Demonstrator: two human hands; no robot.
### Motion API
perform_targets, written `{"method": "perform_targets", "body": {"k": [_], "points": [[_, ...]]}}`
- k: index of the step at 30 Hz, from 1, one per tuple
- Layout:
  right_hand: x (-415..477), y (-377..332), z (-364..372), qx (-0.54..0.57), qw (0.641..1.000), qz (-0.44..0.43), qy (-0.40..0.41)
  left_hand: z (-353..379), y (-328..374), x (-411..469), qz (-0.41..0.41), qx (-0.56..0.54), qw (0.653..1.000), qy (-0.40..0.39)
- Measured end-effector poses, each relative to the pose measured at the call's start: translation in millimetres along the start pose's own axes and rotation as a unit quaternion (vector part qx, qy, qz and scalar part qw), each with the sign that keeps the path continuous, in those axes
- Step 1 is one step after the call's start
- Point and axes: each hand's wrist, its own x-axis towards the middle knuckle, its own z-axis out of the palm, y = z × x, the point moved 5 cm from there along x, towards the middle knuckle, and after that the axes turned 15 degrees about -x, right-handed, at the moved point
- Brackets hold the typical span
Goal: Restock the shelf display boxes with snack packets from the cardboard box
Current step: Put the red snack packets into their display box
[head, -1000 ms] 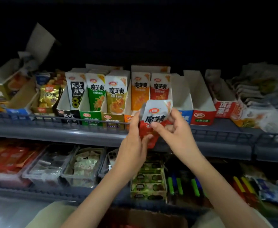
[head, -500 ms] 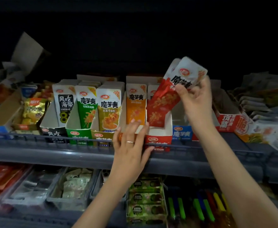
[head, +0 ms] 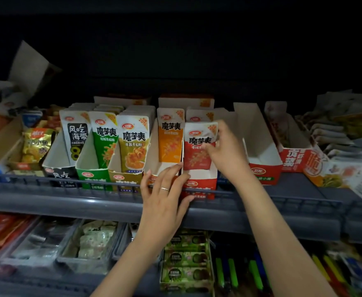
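My right grip (head: 225, 153) is at the right side of the red display box (head: 198, 185). Its thumb lies across the front of the red packet (head: 197, 155) and its fingers curl behind the packet's right edge, pinching it upright inside that box. My bare right forearm slants down and away to the right of the box, wrist nearly straight. My left grip (head: 165, 200) is at the box's front left corner, back of the hand toward me. The fingers are straight and fanned, the tips up by the box's left wall, and the thumb rests against its red front. A ring (head: 164, 189) sits on one finger. My bare left forearm comes up from below the box.
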Motion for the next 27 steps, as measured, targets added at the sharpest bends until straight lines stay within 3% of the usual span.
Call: {"method": "perform_targets", "body": {"k": [15,22,27], "points": [[9.4,-7.5,-5.3,-0.191,0.978,0.040,0.076,1.7,1.4,0.2,-0.021,-0.018,1.000,0.002],[-0.2,-16.6,-3.4,-0.158,0.974,0.017,0.161,0.9,1.7,-0.4,-0.022,-0.026,0.999,-0.001],[0.0,-17.4,-4.5,-0.194,0.972,0.004,0.134,1.4,2.4,-0.1,-0.026,-0.034,0.999,-0.001]]}}
